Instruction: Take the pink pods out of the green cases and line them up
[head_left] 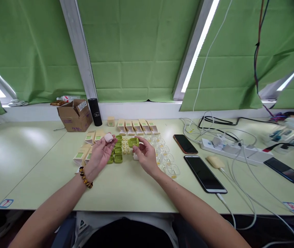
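1. Grip of the right hand (147, 157) was clamped on a green cup (133, 142), thumb and fingers at its edge, just right of the rows of green cups (118, 158) on the desk (126, 193).
2. Grip of the left hand (99, 154) was closed on a small white piece (108, 137), palm turned up, left of the rows; a beaded bracelet (85, 178) circled that wrist.
3. Well right of the rows, and a little nearer, lay a white-edged phone (205, 174).
4. Just right of the rows stood tiny yellowish pieces (125, 147); farther right, clear pieces (172, 169).
5. Left of the rows were small boxes (80, 155), partly behind the left forearm.
6. Behind the rows, more boxes (136, 127) stood in line.
7. Behind and left of the rows were a cardboard carton (75, 117) and a black tumbler (95, 112).
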`<action>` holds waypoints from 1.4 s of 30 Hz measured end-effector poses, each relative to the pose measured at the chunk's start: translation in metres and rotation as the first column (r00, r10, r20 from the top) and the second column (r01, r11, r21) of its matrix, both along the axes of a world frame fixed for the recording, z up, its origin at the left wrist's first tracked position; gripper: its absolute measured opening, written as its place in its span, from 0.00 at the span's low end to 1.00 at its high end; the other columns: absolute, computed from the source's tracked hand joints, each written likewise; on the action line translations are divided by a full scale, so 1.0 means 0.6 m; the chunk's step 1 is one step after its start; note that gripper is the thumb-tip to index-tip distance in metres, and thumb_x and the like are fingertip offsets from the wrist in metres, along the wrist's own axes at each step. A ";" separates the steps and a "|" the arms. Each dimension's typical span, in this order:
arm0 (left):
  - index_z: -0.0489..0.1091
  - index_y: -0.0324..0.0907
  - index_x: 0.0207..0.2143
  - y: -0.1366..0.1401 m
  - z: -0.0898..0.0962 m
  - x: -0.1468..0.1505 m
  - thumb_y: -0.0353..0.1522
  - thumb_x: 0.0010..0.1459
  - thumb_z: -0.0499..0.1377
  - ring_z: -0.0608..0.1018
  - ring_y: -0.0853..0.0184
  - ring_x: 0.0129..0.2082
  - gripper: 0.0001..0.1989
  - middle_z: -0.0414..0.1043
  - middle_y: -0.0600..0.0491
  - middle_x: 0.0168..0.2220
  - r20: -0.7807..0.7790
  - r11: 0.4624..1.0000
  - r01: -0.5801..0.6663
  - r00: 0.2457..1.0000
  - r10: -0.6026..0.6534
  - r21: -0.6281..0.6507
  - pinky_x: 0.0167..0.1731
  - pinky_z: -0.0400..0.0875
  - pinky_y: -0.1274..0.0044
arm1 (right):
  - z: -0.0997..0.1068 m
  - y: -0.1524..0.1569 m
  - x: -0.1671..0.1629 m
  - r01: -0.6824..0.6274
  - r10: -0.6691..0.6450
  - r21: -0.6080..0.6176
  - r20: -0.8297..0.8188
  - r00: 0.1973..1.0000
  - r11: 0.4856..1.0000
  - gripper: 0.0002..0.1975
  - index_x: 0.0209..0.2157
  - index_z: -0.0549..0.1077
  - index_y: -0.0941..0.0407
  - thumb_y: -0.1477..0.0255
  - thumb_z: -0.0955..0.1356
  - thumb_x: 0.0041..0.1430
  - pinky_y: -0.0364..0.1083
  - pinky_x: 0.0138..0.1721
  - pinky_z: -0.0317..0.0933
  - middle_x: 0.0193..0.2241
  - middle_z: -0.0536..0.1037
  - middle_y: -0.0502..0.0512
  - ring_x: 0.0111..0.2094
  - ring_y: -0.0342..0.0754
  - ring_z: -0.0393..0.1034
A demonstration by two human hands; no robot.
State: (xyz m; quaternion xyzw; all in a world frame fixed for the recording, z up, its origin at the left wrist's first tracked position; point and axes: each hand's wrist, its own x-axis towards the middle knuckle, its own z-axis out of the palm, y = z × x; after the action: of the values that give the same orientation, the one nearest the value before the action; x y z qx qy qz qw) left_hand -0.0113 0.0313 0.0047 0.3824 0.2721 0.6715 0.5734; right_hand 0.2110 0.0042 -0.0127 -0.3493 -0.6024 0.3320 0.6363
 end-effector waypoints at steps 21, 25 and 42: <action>0.76 0.43 0.48 -0.064 -0.003 0.069 0.34 0.65 0.69 0.79 0.58 0.48 0.11 0.81 0.47 0.46 -0.713 0.695 0.223 0.405 0.572 0.684 0.50 0.76 0.65 | 0.059 0.014 0.044 0.288 -0.262 0.100 -0.214 0.941 0.952 0.23 0.57 0.76 0.54 0.55 0.73 0.67 0.48 0.36 0.70 0.44 0.82 0.58 0.31 0.46 0.70; 0.75 0.42 0.44 -0.076 -0.012 0.109 0.30 0.68 0.65 0.76 0.56 0.46 0.03 0.81 0.48 0.39 -0.615 0.500 0.453 0.148 0.774 0.738 0.45 0.70 0.65 | 0.056 0.017 0.044 0.281 -0.256 0.081 -0.236 0.938 0.956 0.24 0.57 0.76 0.54 0.56 0.74 0.65 0.48 0.36 0.69 0.45 0.82 0.58 0.31 0.45 0.70; 0.73 0.39 0.36 -0.064 -0.061 0.178 0.31 0.71 0.63 0.72 0.57 0.42 0.07 0.76 0.46 0.37 -0.431 0.360 0.621 -0.039 0.902 0.696 0.37 0.60 0.66 | 0.051 0.011 0.036 0.242 -0.221 0.080 -0.214 0.952 0.967 0.24 0.56 0.77 0.54 0.55 0.74 0.65 0.49 0.41 0.73 0.47 0.83 0.59 0.42 0.51 0.77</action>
State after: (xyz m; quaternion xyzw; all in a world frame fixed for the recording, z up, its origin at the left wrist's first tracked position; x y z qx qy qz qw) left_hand 0.0958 -0.0069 -0.0321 0.9034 0.2184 0.2622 -0.2596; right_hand 0.2326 0.0108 0.0180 -0.3480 -0.5058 0.2569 0.7464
